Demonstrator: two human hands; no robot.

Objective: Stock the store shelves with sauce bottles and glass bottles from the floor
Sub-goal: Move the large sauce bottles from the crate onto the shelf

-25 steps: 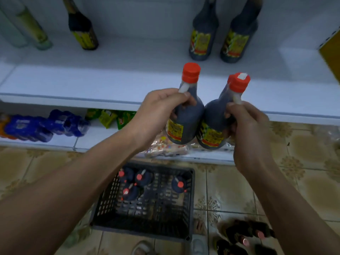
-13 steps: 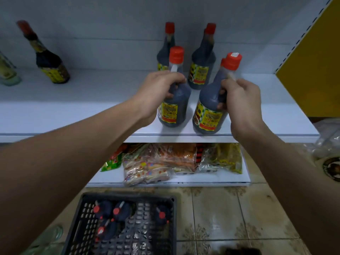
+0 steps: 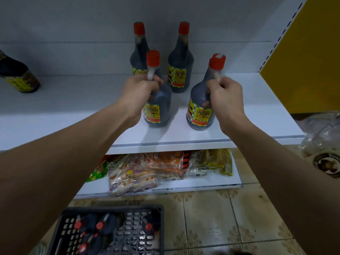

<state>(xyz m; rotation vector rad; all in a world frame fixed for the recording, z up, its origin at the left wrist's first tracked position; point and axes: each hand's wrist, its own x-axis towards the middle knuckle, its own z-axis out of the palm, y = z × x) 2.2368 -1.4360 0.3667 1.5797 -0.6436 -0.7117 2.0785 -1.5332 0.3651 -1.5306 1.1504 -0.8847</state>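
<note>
Two dark sauce bottles with red caps and yellow labels stand upright on the white shelf (image 3: 248, 111). My left hand (image 3: 139, 92) grips the neck of the left sauce bottle (image 3: 160, 107). My right hand (image 3: 227, 96) grips the neck of the right sauce bottle (image 3: 199, 111). Behind them, against the back wall, stand two more sauce bottles: the back left one (image 3: 138, 52) and the back right one (image 3: 181, 67). On the floor below, a dark plastic crate (image 3: 139, 234) holds several more red-capped bottles (image 3: 100, 225).
Another dark bottle (image 3: 18, 76) stands at the shelf's far left. Snack packets (image 3: 147, 172) fill the lower shelf. A yellow side panel (image 3: 309, 52) closes the shelf on the right. Plastic-wrapped goods (image 3: 323, 144) lie on the tiled floor at right.
Both hands have carried their bottles from mid-air onto the shelf, in front of the two back bottles. The bottles now stand a little apart.
</note>
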